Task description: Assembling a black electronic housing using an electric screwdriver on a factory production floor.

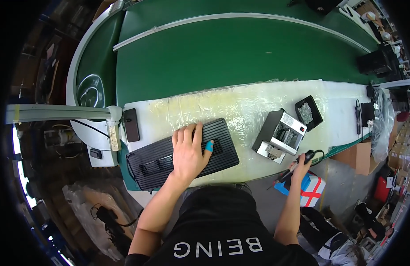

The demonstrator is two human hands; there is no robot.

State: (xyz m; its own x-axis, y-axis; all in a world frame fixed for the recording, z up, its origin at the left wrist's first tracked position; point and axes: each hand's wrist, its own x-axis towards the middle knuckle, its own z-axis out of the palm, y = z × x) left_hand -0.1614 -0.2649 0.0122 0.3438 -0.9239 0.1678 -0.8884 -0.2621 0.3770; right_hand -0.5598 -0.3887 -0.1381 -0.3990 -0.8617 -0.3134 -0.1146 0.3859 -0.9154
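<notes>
My left hand [187,155] lies flat on a black ribbed plastic panel [225,133], fingers together and thumb apart with a blue wrap on it. The panel rests slantwise on the film-covered bench top, with slotted openings along its middle partly hidden by my hand and wrist. Off the bench's front edge, my right hand [301,169] is closed round a dark electric screwdriver [309,155]; its thin bit points down and left, and a cable curls from its other end. Beyond that hand stands a screw feeder [284,133], beside a small black tray [318,119] of screws.
A dark phone [131,125] lies at the mat's left end. Behind the mat runs a green conveyor belt [205,57] with a pale rail. A grey metal arm [58,113] reaches in from the left. A blue, white and red bundle [312,190] sits below my right hand. Another person [333,239] is at lower right.
</notes>
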